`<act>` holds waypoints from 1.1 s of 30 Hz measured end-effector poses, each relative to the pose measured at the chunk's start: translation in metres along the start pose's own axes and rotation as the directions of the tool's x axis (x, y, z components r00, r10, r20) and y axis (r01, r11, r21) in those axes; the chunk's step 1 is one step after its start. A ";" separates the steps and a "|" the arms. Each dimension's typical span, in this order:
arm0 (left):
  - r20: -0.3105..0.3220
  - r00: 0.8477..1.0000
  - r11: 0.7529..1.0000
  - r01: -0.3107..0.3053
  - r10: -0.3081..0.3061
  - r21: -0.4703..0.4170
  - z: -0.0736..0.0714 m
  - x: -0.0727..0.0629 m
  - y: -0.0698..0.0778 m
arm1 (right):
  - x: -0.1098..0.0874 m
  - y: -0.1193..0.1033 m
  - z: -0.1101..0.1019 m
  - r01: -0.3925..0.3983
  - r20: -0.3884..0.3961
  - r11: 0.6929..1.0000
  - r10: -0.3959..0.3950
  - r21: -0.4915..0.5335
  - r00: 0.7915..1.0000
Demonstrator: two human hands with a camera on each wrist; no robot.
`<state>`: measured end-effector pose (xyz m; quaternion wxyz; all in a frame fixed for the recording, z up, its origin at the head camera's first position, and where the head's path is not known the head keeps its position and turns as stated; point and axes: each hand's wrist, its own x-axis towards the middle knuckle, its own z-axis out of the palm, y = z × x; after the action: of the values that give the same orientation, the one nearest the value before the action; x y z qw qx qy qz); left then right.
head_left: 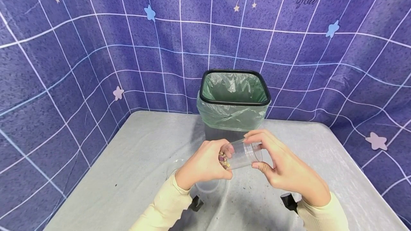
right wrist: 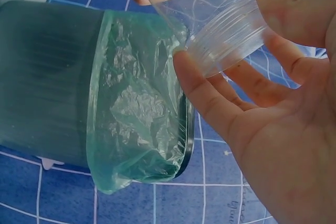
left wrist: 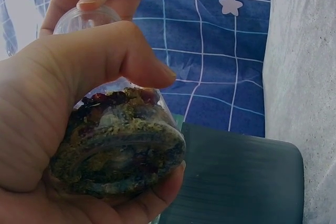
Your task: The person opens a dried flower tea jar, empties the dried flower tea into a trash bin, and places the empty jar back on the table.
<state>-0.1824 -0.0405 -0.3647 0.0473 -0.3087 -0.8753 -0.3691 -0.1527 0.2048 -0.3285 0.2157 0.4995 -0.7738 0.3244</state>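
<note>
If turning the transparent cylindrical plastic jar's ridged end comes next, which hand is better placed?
Probably the right hand: its thumb and fingers hold the ridged end of the jar. The left hand grips the opposite end, where dried yellow-maroon plant pieces sit, so likely suits steadying.

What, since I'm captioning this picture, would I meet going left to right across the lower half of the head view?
Left sleeve → left hand → clear jar → right hand → right sleeve → pale pink star.
</note>
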 end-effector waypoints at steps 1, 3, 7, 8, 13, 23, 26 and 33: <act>-0.001 1.000 1.000 0.001 -0.001 0.004 0.000 0.000 0.000 | 0.000 0.000 0.000 0.000 0.000 1.000 0.000 -0.002 1.000; -0.002 1.000 1.000 0.002 -0.002 0.012 0.000 0.000 0.000 | 0.000 0.001 0.000 0.001 -0.001 1.000 -0.001 -0.005 1.000; -0.002 1.000 1.000 -0.003 0.003 0.017 0.000 0.000 0.000 | 0.000 0.000 0.001 -0.003 0.000 1.000 0.003 -0.008 1.000; -0.003 1.000 1.000 -0.004 0.004 0.019 0.000 0.000 0.000 | 0.000 0.000 0.001 -0.005 0.000 1.000 0.005 -0.006 1.000; -0.003 1.000 1.000 -0.007 0.007 0.025 0.000 0.000 0.000 | 0.000 -0.001 0.002 0.003 -0.008 1.000 -0.003 -0.002 1.000; 0.005 1.000 1.000 -0.001 0.000 0.020 -0.001 0.001 0.000 | 0.000 -0.002 0.000 -0.047 0.014 0.998 0.048 -0.036 0.999; -0.001 1.000 1.000 0.002 -0.002 0.018 -0.002 0.000 0.001 | 0.000 -0.004 -0.001 -0.103 0.020 0.993 0.104 -0.057 0.994; -0.014 1.000 1.000 0.006 -0.006 0.016 -0.002 -0.001 0.001 | 0.000 -0.004 0.002 -0.250 0.002 0.963 0.251 -0.099 0.968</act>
<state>-0.1814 -0.0416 -0.3626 0.0549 -0.3031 -0.8788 -0.3645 -0.1491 0.2025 -0.3285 0.1916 0.3887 -0.8474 0.3068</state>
